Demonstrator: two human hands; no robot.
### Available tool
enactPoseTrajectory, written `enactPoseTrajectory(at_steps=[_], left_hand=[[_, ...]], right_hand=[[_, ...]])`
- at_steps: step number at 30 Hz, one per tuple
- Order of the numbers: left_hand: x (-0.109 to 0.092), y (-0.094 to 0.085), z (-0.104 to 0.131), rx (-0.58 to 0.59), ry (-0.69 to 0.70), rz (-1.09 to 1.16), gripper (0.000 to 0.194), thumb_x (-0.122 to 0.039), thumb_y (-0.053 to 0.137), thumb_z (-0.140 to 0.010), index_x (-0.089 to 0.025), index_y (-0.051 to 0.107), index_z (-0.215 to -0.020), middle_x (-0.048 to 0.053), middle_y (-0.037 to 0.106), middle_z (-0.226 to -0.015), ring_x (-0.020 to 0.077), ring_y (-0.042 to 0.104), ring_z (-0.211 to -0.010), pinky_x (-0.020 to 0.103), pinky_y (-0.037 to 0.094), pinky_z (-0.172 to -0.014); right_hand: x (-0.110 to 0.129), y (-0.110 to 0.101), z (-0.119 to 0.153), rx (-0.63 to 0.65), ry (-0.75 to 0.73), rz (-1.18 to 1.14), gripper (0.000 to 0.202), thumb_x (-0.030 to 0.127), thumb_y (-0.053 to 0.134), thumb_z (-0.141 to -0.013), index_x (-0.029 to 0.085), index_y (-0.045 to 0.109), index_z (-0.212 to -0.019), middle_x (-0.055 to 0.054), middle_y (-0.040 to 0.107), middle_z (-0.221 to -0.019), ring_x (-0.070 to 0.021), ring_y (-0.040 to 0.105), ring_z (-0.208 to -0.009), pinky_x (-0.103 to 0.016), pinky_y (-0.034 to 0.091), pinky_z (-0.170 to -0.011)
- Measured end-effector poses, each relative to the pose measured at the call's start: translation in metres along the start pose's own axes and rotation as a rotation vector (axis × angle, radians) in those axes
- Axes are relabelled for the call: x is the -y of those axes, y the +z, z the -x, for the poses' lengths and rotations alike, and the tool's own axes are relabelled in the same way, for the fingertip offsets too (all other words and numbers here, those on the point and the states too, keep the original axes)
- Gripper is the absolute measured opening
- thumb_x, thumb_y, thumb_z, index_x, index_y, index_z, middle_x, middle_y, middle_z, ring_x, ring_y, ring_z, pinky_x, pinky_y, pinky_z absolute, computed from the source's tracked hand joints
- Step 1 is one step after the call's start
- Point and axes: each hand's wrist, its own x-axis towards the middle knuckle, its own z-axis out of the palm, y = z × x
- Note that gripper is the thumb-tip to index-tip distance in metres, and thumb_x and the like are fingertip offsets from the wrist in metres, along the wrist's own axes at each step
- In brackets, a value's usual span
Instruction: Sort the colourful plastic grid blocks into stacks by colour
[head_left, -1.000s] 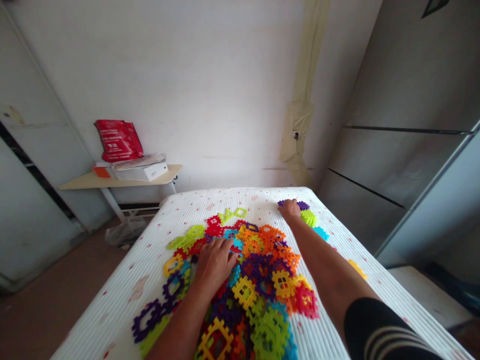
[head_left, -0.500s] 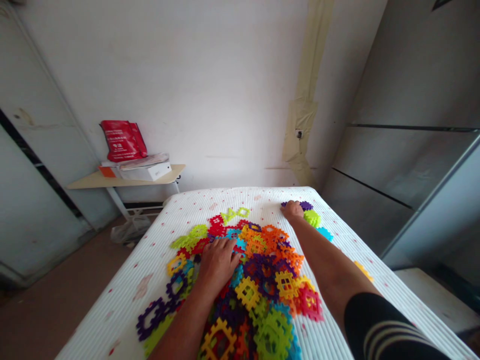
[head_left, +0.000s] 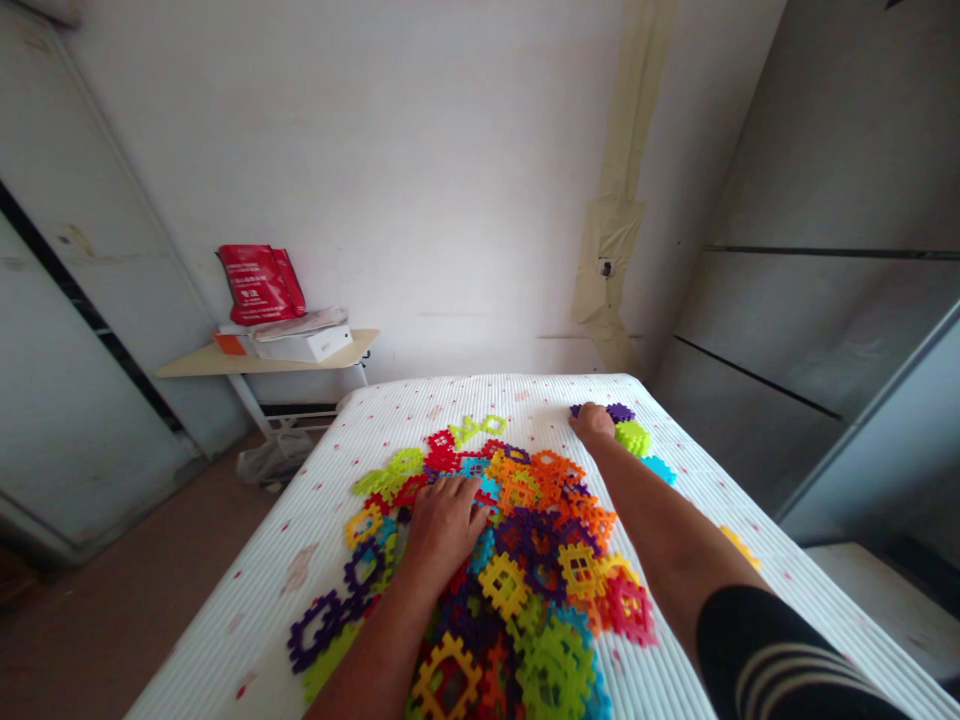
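At the left of the frame, a shiny red bag (head_left: 262,285) on top of a flat white box (head_left: 304,346), both up on a pale tan table (head_left: 259,363). Below, near the floor, a thin see-through plastic bag (head_left: 274,458).

In the low middle, a big messy heap of flat, bumpy-edged plastic pieces (head_left: 504,585) in many colours, all on a white ribbed cover with little red spots (head_left: 259,610). On the heap, the left hand (head_left: 446,522), palm down, fingers loose and stretched out, not squeezing.

Right of the middle, by the far edge of the cover, the right hand (head_left: 592,420), fingers bent down onto bumpy purple plastic pieces (head_left: 621,412). Too hidden to tell about a grip. Just beside, round bumpy lime-green pieces (head_left: 633,438), then a bumpy light-blue piece (head_left: 660,470). Lower right, past the right arm, a yellow piece (head_left: 741,547). At the far right, a tall grey cabinet (head_left: 825,320).
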Motion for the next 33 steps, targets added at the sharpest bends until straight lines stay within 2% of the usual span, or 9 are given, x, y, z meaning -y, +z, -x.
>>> enactPoseTrajectory(at_steps=[6,11,14,17,21,24,26,30,33], left_hand=[[-0.001,-0.003,0.0,0.009,-0.007,0.01,0.028,-0.033,0.049,-0.084,-0.024,0.058,-0.109,0.007,0.065,-0.106,0.0244,0.056,-0.099,0.037,0.039,-0.084],[-0.001,-0.002,0.0,0.001,0.001,0.02,0.028,-0.033,0.049,-0.084,-0.023,0.058,-0.108,0.008,0.065,-0.104,0.0244,0.056,-0.098,0.037,0.039,-0.084],[0.0,-0.002,0.0,-0.004,0.0,0.02,0.028,-0.034,0.049,-0.084,-0.023,0.058,-0.108,0.008,0.065,-0.103,0.0244,0.056,-0.099,0.037,0.039,-0.085],[-0.001,-0.003,0.001,-0.008,-0.002,0.014,0.028,-0.034,0.05,-0.084,-0.023,0.058,-0.109,0.008,0.065,-0.102,0.0246,0.056,-0.098,0.037,0.039,-0.084],[-0.003,-0.006,0.001,-0.005,-0.002,0.027,0.028,-0.032,0.05,-0.084,-0.023,0.058,-0.11,0.008,0.066,-0.103,0.0249,0.057,-0.099,0.038,0.04,-0.084],[-0.001,-0.005,0.0,-0.012,-0.003,0.058,0.028,-0.032,0.048,-0.085,-0.023,0.06,-0.109,0.008,0.066,-0.103,0.0247,0.057,-0.101,0.04,0.04,-0.086],[0.002,-0.002,-0.001,-0.019,-0.008,0.118,0.03,-0.031,0.043,-0.087,-0.022,0.059,-0.111,0.008,0.066,-0.106,0.023,0.057,-0.101,0.039,0.04,-0.089],[0.013,0.002,-0.004,-0.053,-0.068,0.368,0.038,-0.029,0.033,-0.09,-0.019,0.058,-0.116,0.009,0.065,-0.112,0.0192,0.058,-0.104,0.035,0.039,-0.095],[0.023,0.0,-0.006,-0.098,-0.189,0.612,0.037,-0.032,0.034,-0.087,-0.02,0.062,-0.108,0.007,0.066,-0.112,0.0197,0.058,-0.104,0.034,0.04,-0.095]], right_hand=[[0.001,-0.003,0.003,-0.006,0.003,0.017,0.047,0.027,0.059,-0.084,0.0,0.049,-0.121,-0.027,0.054,-0.115,-0.0262,0.058,-0.106,-0.03,0.046,-0.08],[0.007,-0.013,0.015,-0.036,-0.041,0.034,0.05,0.025,0.058,-0.083,-0.001,0.044,-0.124,-0.03,0.051,-0.116,-0.03,0.057,-0.106,-0.032,0.046,-0.078],[0.016,-0.023,0.031,-0.075,-0.135,0.037,0.05,0.022,0.054,-0.084,-0.001,0.04,-0.127,-0.03,0.048,-0.119,-0.0293,0.058,-0.102,-0.032,0.046,-0.076],[0.019,-0.032,0.058,-0.103,-0.301,0.027,0.047,0.022,0.049,-0.086,0.009,0.039,-0.13,-0.022,0.048,-0.123,-0.0241,0.06,-0.098,-0.03,0.045,-0.077],[-0.001,-0.032,0.11,-0.09,-0.591,-0.028,0.041,0.027,0.048,-0.086,0.012,0.047,-0.124,-0.015,0.057,-0.115,-0.0223,0.061,-0.094,-0.029,0.045,-0.079],[-0.028,-0.023,0.148,-0.045,-0.672,-0.108,0.029,0.029,0.046,-0.087,0.017,0.058,-0.111,-0.01,0.063,-0.104,-0.0193,0.063,-0.086,-0.028,0.046,-0.076],[-0.045,-0.016,0.168,-0.061,-0.719,-0.189,0.025,0.03,0.043,-0.089,0.019,0.061,-0.103,-0.008,0.064,-0.102,-0.0176,0.063,-0.086,-0.027,0.048,-0.077],[-0.063,-0.005,0.185,-0.231,-0.843,-0.359,0.026,0.03,0.04,-0.091,0.02,0.061,-0.103,-0.009,0.063,-0.108,-0.0187,0.06,-0.098,-0.031,0.048,-0.086],[-0.064,0.001,0.182,-0.308,-0.896,-0.457,0.025,0.029,0.041,-0.091,0.02,0.062,-0.099,-0.009,0.065,-0.101,-0.0188,0.061,-0.094,-0.032,0.05,-0.084]])
